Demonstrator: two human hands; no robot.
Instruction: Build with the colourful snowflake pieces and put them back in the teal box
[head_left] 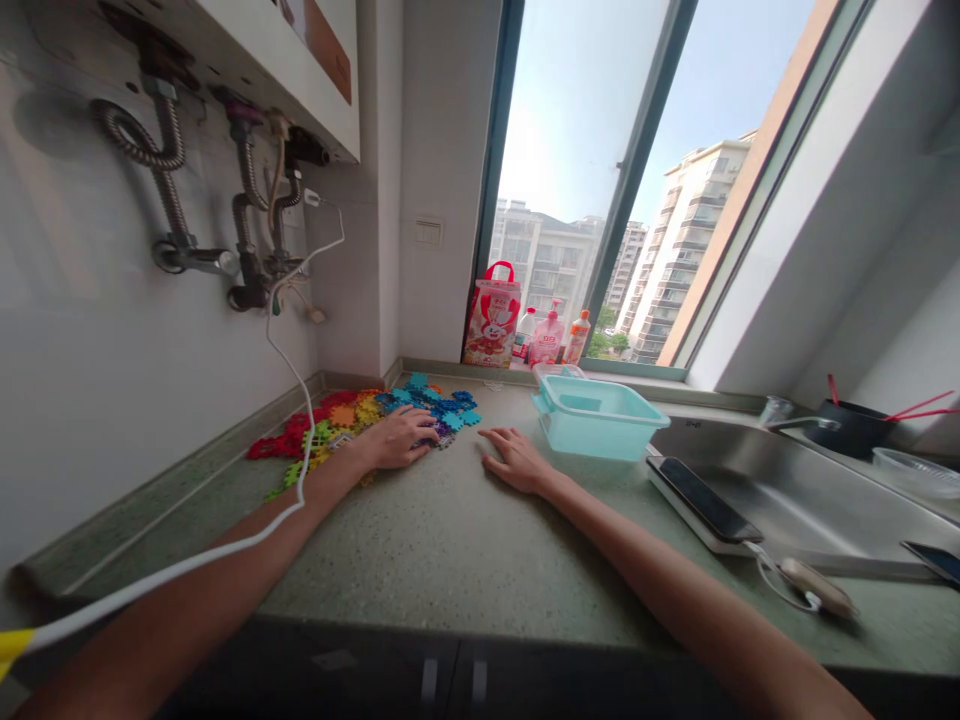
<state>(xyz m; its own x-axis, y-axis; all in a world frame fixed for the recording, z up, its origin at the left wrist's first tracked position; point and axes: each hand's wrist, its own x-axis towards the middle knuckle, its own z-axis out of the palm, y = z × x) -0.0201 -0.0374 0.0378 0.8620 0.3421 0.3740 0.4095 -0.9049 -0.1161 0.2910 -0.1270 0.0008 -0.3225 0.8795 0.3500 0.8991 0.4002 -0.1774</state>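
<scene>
A pile of colourful interlocking plastic building pieces, flat with notched edges, lies at the back left of the counter, in red, orange, yellow, green, blue and purple groups. My left hand rests palm down on the pile's right front edge, fingers apart, over blue and purple pieces; what lies beneath the palm is hidden. Flat on the bare counter to the right, my right hand has its fingers spread and holds nothing. Just beyond it stands a light turquoise plastic tub.
A white cable hangs across the left forearm and pile. The metal sink is on the right, with a phone along its edge and a beige device nearby. Bottles and a red-handled bag stand by the window.
</scene>
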